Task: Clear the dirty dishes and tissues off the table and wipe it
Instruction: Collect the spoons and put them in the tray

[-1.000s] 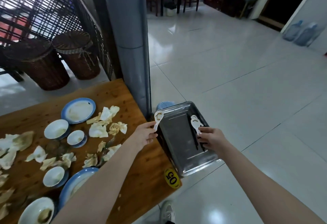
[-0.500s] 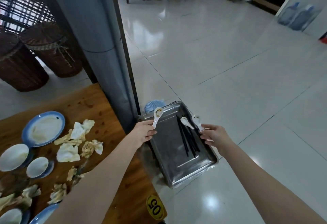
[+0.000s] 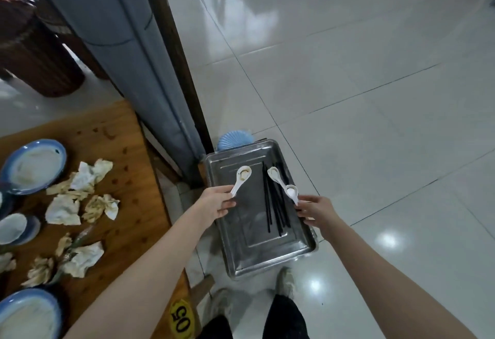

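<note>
A steel tray (image 3: 267,255) stands beside the wooden table (image 3: 126,156), to its right. My left hand (image 3: 215,203) pinches the handle of a dirty white spoon (image 3: 242,179) over the tray's left half. My right hand (image 3: 316,211) holds the handle of a second white spoon (image 3: 292,192) above the tray's right side. A third white spoon (image 3: 275,175) and several black chopsticks (image 3: 272,204) lie in the tray. On the table lie crumpled dirty tissues (image 3: 80,199) and blue-rimmed plates (image 3: 33,164) and bowls (image 3: 13,228).
A grey pillar (image 3: 120,43) rises just behind the tray and table corner. A pale blue ridged object (image 3: 234,140) sits behind the tray. Dark woven baskets (image 3: 34,60) stand at the far left. A yellow "05" tag (image 3: 182,320) marks the table's near edge. Glossy tiled floor (image 3: 375,97) spreads right.
The view swung right and down over the tray. One spoon and the chopsticks left my right hand and now lie in the tray. Both hands stay over the tray, each with a spoon.
</note>
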`<act>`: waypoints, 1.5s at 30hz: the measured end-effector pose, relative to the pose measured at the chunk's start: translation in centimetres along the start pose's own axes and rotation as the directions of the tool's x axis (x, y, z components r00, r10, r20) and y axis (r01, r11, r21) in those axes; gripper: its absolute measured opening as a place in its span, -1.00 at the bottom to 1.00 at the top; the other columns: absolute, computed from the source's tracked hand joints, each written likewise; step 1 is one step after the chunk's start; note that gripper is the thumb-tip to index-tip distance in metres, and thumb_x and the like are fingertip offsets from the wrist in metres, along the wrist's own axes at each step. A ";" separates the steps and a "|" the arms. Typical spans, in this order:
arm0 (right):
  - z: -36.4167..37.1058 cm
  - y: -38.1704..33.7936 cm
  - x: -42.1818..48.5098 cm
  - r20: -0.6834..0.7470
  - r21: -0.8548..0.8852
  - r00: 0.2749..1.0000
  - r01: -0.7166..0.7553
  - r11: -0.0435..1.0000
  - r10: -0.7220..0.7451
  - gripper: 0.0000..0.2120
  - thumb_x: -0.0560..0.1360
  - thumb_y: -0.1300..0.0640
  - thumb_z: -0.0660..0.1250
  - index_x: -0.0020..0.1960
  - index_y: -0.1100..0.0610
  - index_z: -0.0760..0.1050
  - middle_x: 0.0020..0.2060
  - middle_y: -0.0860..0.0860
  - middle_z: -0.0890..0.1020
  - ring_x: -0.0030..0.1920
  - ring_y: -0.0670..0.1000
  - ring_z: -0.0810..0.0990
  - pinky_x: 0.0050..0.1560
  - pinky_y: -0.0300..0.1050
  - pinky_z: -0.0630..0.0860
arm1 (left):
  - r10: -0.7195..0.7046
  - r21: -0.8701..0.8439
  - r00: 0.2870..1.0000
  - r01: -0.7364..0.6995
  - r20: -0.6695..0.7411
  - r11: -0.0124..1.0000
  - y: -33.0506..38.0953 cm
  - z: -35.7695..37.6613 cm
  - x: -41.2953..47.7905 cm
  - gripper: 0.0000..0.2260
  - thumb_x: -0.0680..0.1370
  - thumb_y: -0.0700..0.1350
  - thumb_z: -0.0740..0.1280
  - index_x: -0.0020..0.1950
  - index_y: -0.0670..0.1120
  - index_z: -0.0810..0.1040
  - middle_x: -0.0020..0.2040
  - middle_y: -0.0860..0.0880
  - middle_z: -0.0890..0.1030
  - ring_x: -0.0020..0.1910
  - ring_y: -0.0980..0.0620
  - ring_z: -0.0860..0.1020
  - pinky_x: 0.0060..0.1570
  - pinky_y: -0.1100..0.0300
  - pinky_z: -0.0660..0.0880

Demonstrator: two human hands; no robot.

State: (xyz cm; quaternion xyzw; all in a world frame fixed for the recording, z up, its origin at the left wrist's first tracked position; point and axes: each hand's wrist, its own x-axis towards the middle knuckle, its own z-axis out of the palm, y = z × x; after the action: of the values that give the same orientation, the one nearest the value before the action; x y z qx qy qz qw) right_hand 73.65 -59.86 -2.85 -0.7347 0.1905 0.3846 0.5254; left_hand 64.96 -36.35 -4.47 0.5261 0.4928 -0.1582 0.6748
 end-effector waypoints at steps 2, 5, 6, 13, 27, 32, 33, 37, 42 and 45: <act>-0.8 0.2 1.8 0.025 -0.027 0.999 -0.019 0.999 0.020 -0.74 0.50 0.35 0.31 0.19 0.28 0.50 -0.22 0.14 0.57 -0.34 -0.01 0.51 -0.29 -0.19 0.36 | -0.035 -0.035 0.999 0.034 -0.025 0.999 -0.7 1.5 0.8 -0.79 0.58 -0.32 0.28 0.13 -0.08 0.59 -0.15 0.01 0.62 -0.27 0.06 0.57 -0.22 0.22 0.37; -1.8 0.8 4.6 0.060 -0.063 0.997 -0.050 0.997 0.054 -0.72 0.51 0.37 0.30 0.21 0.33 0.48 -0.24 0.14 0.54 -0.37 0.00 0.48 -0.30 -0.20 0.33 | -0.084 -0.059 0.994 0.080 -0.067 0.995 -2.3 4.0 2.5 -0.80 0.58 -0.32 0.29 0.11 -0.08 0.59 -0.16 0.00 0.63 -0.28 0.07 0.59 -0.21 0.21 0.40; -2.1 1.1 5.6 0.067 -0.074 0.996 -0.059 0.995 0.064 -0.72 0.51 0.37 0.30 0.21 0.34 0.48 -0.23 0.15 0.54 -0.37 0.01 0.48 -0.31 -0.21 0.33 | -0.096 -0.069 0.993 0.092 -0.068 0.993 -2.8 4.9 3.1 -0.81 0.58 -0.31 0.29 0.10 -0.08 0.59 -0.16 0.00 0.64 -0.28 0.07 0.59 -0.20 0.21 0.40; -3.0 4.6 12.8 0.088 -0.122 0.986 -0.130 0.984 0.141 -0.73 0.52 0.35 0.31 0.22 0.32 0.49 -0.14 0.19 0.58 -0.32 -0.01 0.52 -0.24 -0.12 0.41 | -0.195 -0.138 0.981 0.191 -0.019 0.972 -6.7 9.5 7.7 -0.78 0.58 -0.33 0.27 0.18 -0.15 0.58 -0.10 -0.07 0.62 -0.28 0.04 0.58 -0.22 0.23 0.41; -2.6 10.6 22.8 0.007 -0.073 0.991 -0.134 0.988 0.135 -0.78 0.51 0.35 0.30 0.16 0.29 0.52 -0.17 0.13 0.59 -0.30 0.01 0.55 -0.37 -0.26 0.43 | -0.243 -0.172 0.968 0.230 -0.056 0.958 -12.2 12.7 16.7 -0.74 0.60 -0.33 0.25 0.25 -0.15 0.54 0.06 -0.13 0.58 -0.23 0.04 0.55 -0.20 0.24 0.42; -5.0 12.6 22.0 0.011 -0.057 0.980 -0.200 0.978 0.201 -0.77 0.49 0.41 0.26 0.11 0.26 0.53 -0.24 0.16 0.62 -0.36 0.03 0.54 -0.35 -0.19 0.43 | -0.218 -0.159 0.976 0.214 -0.006 0.964 -13.3 14.9 17.8 -0.73 0.60 -0.33 0.25 0.28 -0.17 0.53 -0.04 -0.13 0.56 -0.22 0.03 0.56 -0.28 0.25 0.35; -5.4 12.8 21.8 0.010 -0.047 0.978 -0.207 0.977 0.208 -0.77 0.48 0.41 0.27 0.10 0.25 0.54 -0.27 0.14 0.62 -0.37 0.02 0.53 -0.37 -0.20 0.45 | -0.212 -0.149 0.977 0.210 0.002 0.966 -13.5 15.5 18.0 -0.73 0.60 -0.32 0.26 0.28 -0.16 0.53 -0.05 -0.12 0.56 -0.20 0.03 0.56 -0.28 0.26 0.36; -6.9 13.4 21.8 0.005 -0.024 0.977 -0.212 0.977 0.212 -0.78 0.45 0.41 0.29 0.04 0.22 0.55 -0.23 0.16 0.63 -0.29 0.07 0.53 -0.23 -0.12 0.46 | -0.199 -0.131 0.980 0.201 0.028 0.971 -14.0 17.9 18.9 -0.76 0.60 -0.27 0.28 0.26 -0.11 0.54 -0.12 0.00 0.59 -0.21 0.06 0.58 -0.30 0.27 0.39; -7.3 13.8 21.8 0.013 -0.028 0.980 -0.200 0.979 0.200 -0.79 0.45 0.40 0.29 -0.07 0.13 0.56 -0.16 0.20 0.64 -0.20 0.11 0.57 -0.18 -0.10 0.53 | -0.177 -0.078 0.978 0.186 0.110 0.979 -14.7 19.6 19.7 -0.79 0.60 -0.22 0.31 0.22 -0.09 0.54 -0.02 -0.01 0.64 -0.12 0.03 0.61 -0.14 0.19 0.51; -7.5 14.1 21.9 0.018 -0.038 0.979 -0.202 0.979 0.202 -0.79 0.45 0.39 0.29 -0.07 0.11 0.55 -0.16 0.19 0.65 -0.21 0.10 0.57 -0.20 -0.13 0.53 | -0.190 -0.032 0.976 0.194 0.109 0.980 -15.4 19.4 20.1 -0.81 0.60 -0.23 0.30 0.20 -0.12 0.57 0.01 -0.03 0.63 -0.07 0.03 0.61 0.05 0.10 0.57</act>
State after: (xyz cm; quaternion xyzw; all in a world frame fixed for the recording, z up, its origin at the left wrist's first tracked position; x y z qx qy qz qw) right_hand 80.53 -69.34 -27.28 -0.7167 0.2512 0.4475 0.4723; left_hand 72.69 -53.07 -30.46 0.4526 0.5083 -0.2398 0.6923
